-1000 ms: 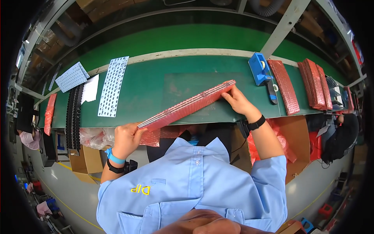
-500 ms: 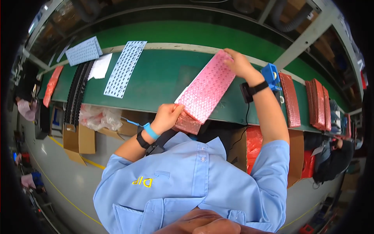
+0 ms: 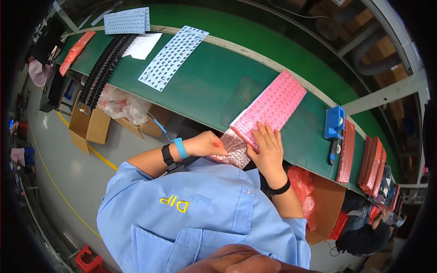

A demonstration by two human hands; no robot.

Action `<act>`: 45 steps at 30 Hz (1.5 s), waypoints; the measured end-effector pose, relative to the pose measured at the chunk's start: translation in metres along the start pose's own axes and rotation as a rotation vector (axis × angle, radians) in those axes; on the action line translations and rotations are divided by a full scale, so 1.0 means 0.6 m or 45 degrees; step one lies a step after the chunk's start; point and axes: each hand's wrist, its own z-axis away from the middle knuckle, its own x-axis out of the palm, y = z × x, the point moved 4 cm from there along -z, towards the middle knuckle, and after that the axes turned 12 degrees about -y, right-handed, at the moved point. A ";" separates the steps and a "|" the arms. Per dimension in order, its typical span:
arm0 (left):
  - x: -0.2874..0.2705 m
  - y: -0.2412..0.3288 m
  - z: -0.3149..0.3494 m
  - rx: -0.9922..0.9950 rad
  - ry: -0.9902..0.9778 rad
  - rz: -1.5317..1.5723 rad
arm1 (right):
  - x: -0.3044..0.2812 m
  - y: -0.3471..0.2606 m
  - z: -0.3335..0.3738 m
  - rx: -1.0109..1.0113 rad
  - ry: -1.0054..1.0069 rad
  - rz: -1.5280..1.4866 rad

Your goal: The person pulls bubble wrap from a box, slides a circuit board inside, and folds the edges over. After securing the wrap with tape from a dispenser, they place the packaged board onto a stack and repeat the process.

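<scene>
A pink bubble-wrap bag (image 3: 277, 102) with a flat white panel inside lies slantwise on the green bench. Its loose flap (image 3: 237, 150) hangs over the near edge toward my body. My left hand (image 3: 207, 144) is closed in a pinch on the flap's left side. My right hand (image 3: 267, 148) rests on the bag's near end, fingers spread and fairly flat, thumb beside the flap. To the left lies a pale panel with rows of dark marks (image 3: 174, 58).
More pale panels (image 3: 125, 22) lean at the far left, beside a black slotted rack (image 3: 107, 68) and white paper (image 3: 143, 45). On the right stand a blue tape dispenser (image 3: 334, 122) and stacked pink bubble bags (image 3: 372, 164). Cardboard boxes (image 3: 96, 129) sit below the bench.
My right hand has moved from the bag's far end to its near end and now lies on it. The flap has spread out toward me. The whole view has turned.
</scene>
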 end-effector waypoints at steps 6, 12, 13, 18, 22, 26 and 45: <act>-0.116 0.105 0.116 -0.059 0.590 -0.809 | -0.002 0.003 0.002 0.032 -0.030 -0.050; -0.289 0.076 0.223 -0.199 1.609 -1.729 | -0.005 -0.001 -0.001 0.053 -0.048 -0.098; -0.307 0.046 0.225 -0.360 1.553 -1.656 | -0.006 -0.002 -0.004 0.041 -0.059 -0.111; -0.326 0.076 0.218 -0.348 1.369 -1.055 | -0.038 -0.008 -0.010 0.046 -0.121 -0.266; -0.304 0.072 0.205 0.103 1.192 0.087 | -0.047 0.064 -0.014 0.199 0.006 -0.816; -0.180 0.133 0.131 0.453 0.935 -0.039 | -0.097 0.131 -0.079 0.320 0.170 -1.783; -0.046 0.111 -0.018 0.484 0.819 -1.213 | -0.149 0.076 -0.081 -0.585 0.032 -0.045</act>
